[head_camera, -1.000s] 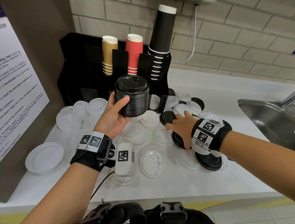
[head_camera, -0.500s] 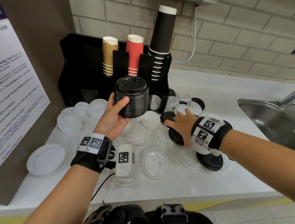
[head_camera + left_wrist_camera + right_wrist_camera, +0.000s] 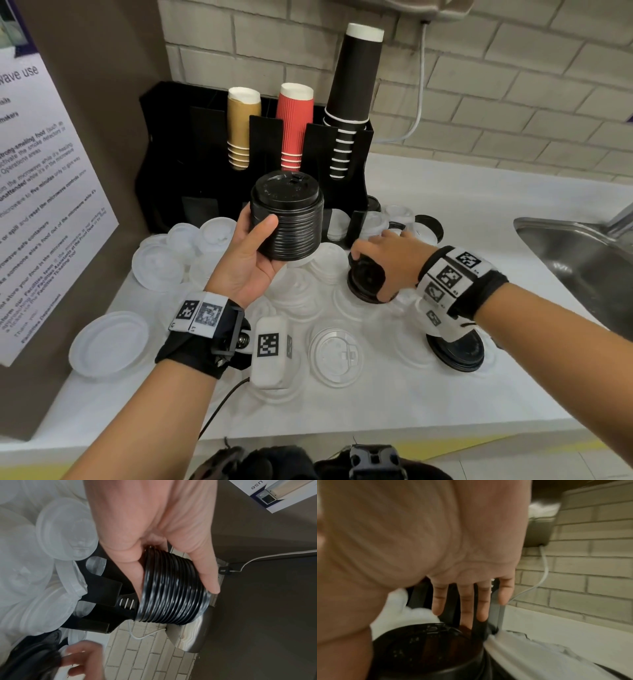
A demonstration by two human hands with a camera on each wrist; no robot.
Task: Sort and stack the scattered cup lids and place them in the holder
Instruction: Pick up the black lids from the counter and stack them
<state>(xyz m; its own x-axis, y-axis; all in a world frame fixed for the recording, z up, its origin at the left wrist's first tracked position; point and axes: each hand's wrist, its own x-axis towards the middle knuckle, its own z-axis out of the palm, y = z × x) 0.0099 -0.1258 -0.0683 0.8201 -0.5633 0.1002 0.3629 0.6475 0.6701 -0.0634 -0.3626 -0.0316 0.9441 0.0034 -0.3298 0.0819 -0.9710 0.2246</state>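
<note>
My left hand (image 3: 260,246) grips a tall stack of black lids (image 3: 287,219) and holds it up in front of the black holder (image 3: 171,171). In the left wrist view the thumb and fingers curl round the black lid stack (image 3: 171,599). To its right, my right hand (image 3: 383,250) lies palm down over a short pile of black lids (image 3: 366,277) on the counter. Its fingers (image 3: 467,601) are straight and spread above the top black lid (image 3: 423,649). Clear and white lids (image 3: 335,353) lie scattered over the counter.
The holder carries brown (image 3: 241,130), red (image 3: 293,126) and black cup stacks (image 3: 352,96). Another black lid pile (image 3: 455,353) sits under my right wrist. A flat white lid (image 3: 109,342) lies at the left, beside a wall notice (image 3: 44,205). A steel sink (image 3: 582,260) is at the right.
My right hand has opened wider and shifted a little over the short black lid pile. The left hand and its stack have barely moved.
</note>
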